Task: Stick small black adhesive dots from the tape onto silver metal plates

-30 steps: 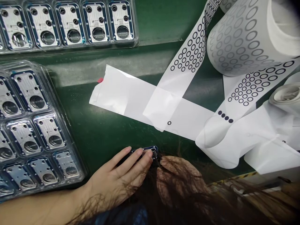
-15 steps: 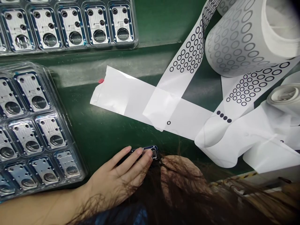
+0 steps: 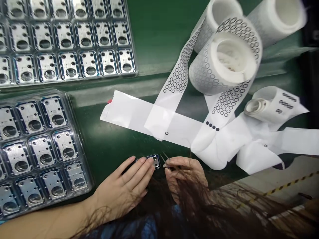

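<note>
Under the fingers of my left hand (image 3: 129, 184) lies a small metal plate (image 3: 156, 161) with a dark blue rim and round holes. The fingers reach across it and hold it on the green surface, covering most of it; its right end shows. My right hand (image 3: 186, 171) pinches a pair of tweezers (image 3: 164, 157), whose two thin tips stand apart just right of the plate, not touching it. Hair hangs over part of this hand. Beyond the hands lies a white strip (image 3: 134, 111), with a single black ring sticker (image 3: 166, 133) on the liner above the plate.
Clear plastic trays (image 3: 74, 132) of similar metal plates fill the left side and the upper left (image 3: 133, 63). Rolls of ring stickers (image 3: 199, 74) stand at the upper right, their liners trailing across the green table (image 3: 99, 142). A smaller curled roll (image 3: 254, 105) lies at the right.
My right hand has drawn the tweezers back from the plate, and their tips now show apart. My left hand stays on the plate. The view has shifted, showing more of the trays and rolls.
</note>
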Available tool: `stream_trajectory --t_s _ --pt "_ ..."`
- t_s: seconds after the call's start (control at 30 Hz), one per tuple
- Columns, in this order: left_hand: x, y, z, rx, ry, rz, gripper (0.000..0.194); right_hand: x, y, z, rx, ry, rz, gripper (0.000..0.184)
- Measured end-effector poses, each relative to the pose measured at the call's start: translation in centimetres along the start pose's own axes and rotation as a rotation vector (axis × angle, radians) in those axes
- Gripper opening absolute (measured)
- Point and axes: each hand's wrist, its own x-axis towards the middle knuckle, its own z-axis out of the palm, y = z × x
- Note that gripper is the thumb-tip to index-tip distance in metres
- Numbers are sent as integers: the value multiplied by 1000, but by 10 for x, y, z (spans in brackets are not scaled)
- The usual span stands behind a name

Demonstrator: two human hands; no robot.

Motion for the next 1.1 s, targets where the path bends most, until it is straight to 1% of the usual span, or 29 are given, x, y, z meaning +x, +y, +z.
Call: stream_trajectory --t_s 0.1,0.23,0.33,0.43,0.5,0.53,0.6,0.67,0.73,0.8,0.87,0.97,1.03,1.1 --pt "-1 -1 1 -35 -4 -7 54 8 -6 -4 -6 91 -109 22" --pt "0 -3 -1 -37 -4 -12 56 24 -29 -20 180 132 -189 22" --pt "0 -3 -3 -12 13 -10 58 40 -52 -40 270 130 -268 24" --pt "0 -1 -7 33 61 1 53 64 -72 -59 382 104 -328 21" --pt "1 -3 -15 51 108 9 46 85 -81 -65 484 80 -365 17" --pt "1 -5 -21 53 129 13 43 97 -84 -65 527 76 -362 16" --pt "6 -14 -37 44 160 15 36 122 -85 -58 615 35 -314 16" --pt "19 -30 -54 31 181 34 31 146 -80 -44 645 -24 -274 17" --pt "40 -51 -67 35 196 75 28 166 -69 -28 634 -51 -236 16" --pt "68 -74 -73 81 203 77 26 181 -54 -12 625 -38 -180 17" --pt "96 -96 -69 139 207 116 30 190 -39 -1 587 -7 -90 20" --pt "125 -121 -52 219 192 150 36 197 -25 6 546 7 -31 23" --pt "134 -130 -41 259 198 166 37 198 -21 7 522 7 -29 22" --pt "136 -133 -33 286 210 181 37 198 -19 9 488 10 -28 21"
